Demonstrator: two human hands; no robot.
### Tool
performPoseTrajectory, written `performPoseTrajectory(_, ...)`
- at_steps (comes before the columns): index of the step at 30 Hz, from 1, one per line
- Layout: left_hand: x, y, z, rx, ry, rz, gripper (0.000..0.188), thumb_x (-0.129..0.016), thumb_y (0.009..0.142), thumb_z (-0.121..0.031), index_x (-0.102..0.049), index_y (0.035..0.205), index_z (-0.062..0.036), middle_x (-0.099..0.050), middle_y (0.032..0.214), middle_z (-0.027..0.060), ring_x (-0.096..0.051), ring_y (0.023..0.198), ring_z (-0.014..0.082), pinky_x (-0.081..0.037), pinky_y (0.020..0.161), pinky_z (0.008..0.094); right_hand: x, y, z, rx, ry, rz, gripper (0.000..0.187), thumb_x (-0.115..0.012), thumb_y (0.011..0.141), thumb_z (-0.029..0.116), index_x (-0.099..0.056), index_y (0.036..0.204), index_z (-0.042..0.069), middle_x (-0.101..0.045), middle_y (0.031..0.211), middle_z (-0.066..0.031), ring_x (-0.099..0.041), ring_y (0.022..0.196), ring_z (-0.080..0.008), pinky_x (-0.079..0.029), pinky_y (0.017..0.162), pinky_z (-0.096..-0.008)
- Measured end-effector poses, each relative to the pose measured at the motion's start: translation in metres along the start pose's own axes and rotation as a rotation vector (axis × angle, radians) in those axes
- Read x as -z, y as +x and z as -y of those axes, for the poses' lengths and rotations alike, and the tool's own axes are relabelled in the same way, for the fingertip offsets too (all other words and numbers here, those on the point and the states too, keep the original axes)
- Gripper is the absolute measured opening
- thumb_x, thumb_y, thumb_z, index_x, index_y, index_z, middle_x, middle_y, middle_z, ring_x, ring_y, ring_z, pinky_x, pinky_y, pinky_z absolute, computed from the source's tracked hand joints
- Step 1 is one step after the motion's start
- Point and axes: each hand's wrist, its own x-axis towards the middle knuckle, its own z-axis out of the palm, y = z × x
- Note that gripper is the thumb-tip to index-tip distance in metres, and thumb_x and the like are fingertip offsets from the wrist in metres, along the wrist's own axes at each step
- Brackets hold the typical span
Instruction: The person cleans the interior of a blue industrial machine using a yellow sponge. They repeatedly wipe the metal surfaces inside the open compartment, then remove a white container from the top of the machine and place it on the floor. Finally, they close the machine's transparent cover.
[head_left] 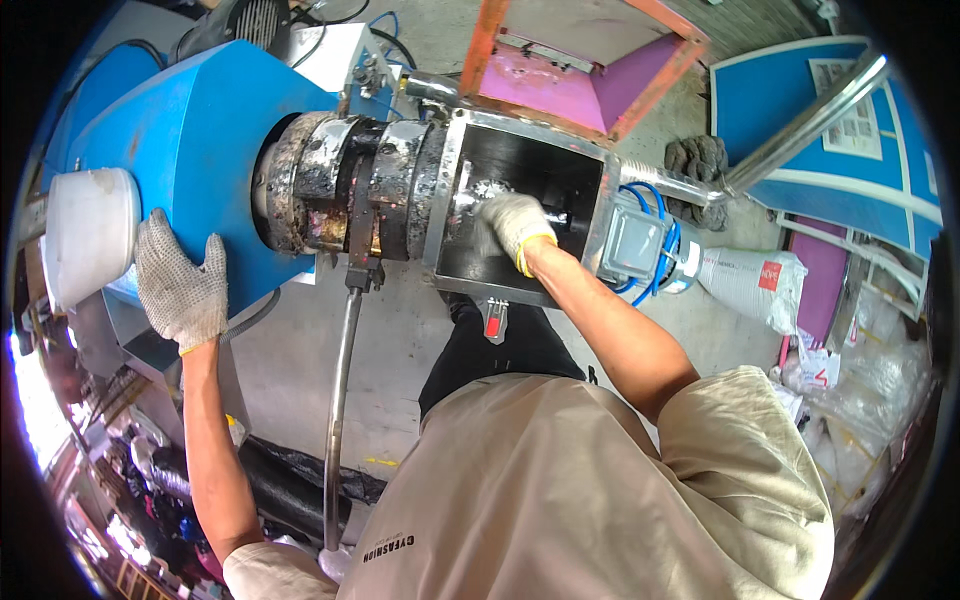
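My left hand (183,285), in a knitted white work glove, lies against the front of a blue machine housing (215,140). Its fingers are stretched out with the thumb apart, close beside a translucent white plastic tub (92,235); whether they press on the tub I cannot tell. My right hand (517,228), gloved too, reaches into an open square metal box (440,205) with dark inner walls. The fingers of that hand are curled and partly blurred, and what they hold, if anything, is hidden. Between housing and box runs a blackened, crusted barrel (370,185) with band clamps.
A lid with an orange rim and pink inside (550,75) stands raised behind the box. To its right are a grey junction box (635,243) with blue cables, a metal pipe (800,130) and a white sack (755,285). A steel post (343,400) props the barrel.
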Motion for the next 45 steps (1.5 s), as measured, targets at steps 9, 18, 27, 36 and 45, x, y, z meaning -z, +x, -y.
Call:
performPoseTrajectory(9,0.001,-0.004,-0.001,0.004,0.008,0.005,0.08,-0.078,0.084,-0.034,-0.048,0.15,0.0,-0.057,0.142,0.0257,-0.054,0.133,0.0409,-0.043,0.113,0.0494,-0.091,0.046,-0.017,-0.046,-0.062,0.388,0.026,-0.064,0.091,0.022,-0.075,0.1,0.0,-0.074,0.098,-0.0213,-0.074,0.089,-0.0299,-0.057,0.076,-0.0419)
performPoseTrajectory(18,-0.002,0.005,-0.002,0.017,-0.007,0.032,0.081,-0.079,0.085,-0.036,-0.048,0.15,-0.0004,-0.058,0.143,0.0251,-0.054,0.134,0.0408,-0.043,0.113,0.0492,-0.192,0.127,-0.111,0.252,-0.546,0.534,0.032,-0.065,0.094,0.027,-0.075,0.115,0.005,-0.073,0.117,-0.019,-0.072,0.103,-0.0308,-0.056,0.088,-0.0418)
performPoseTrajectory(27,-0.002,0.0,0.004,0.031,-0.024,0.014,0.082,-0.078,0.085,-0.037,-0.047,0.151,-0.0002,-0.056,0.144,0.0258,-0.054,0.135,0.0407,-0.043,0.114,0.0492,-0.071,0.036,-0.007,-0.019,0.048,0.551,0.036,-0.068,0.094,0.028,-0.074,0.12,0.004,-0.074,0.116,-0.0152,-0.069,0.101,-0.0276,-0.052,0.092,-0.0394)
performPoseTrajectory(36,0.004,-0.005,0.007,0.013,-0.058,-0.012,0.081,-0.076,0.086,-0.037,-0.046,0.151,0.0003,-0.056,0.144,0.0269,-0.053,0.135,0.0412,-0.042,0.114,0.0496,0.005,-0.046,0.01,-0.047,1.052,-0.001,0.017,-0.072,0.093,0.012,-0.072,0.103,-0.002,-0.073,0.091,-0.0101,-0.068,0.078,-0.0207,-0.054,0.073,-0.0327)
performPoseTrajectory(45,0.011,-0.006,-0.001,-0.004,-0.043,0.017,0.082,-0.073,0.087,-0.039,-0.044,0.152,0.0007,-0.054,0.147,0.0264,-0.051,0.138,0.0414,-0.039,0.117,0.0495,-0.002,-0.039,0.024,-0.018,1.159,-0.132,0.04,-0.063,0.08,-0.005,-0.068,0.119,-0.003,-0.069,0.086,-0.0114,-0.06,0.057,-0.0194,-0.048,0.052,-0.0316)
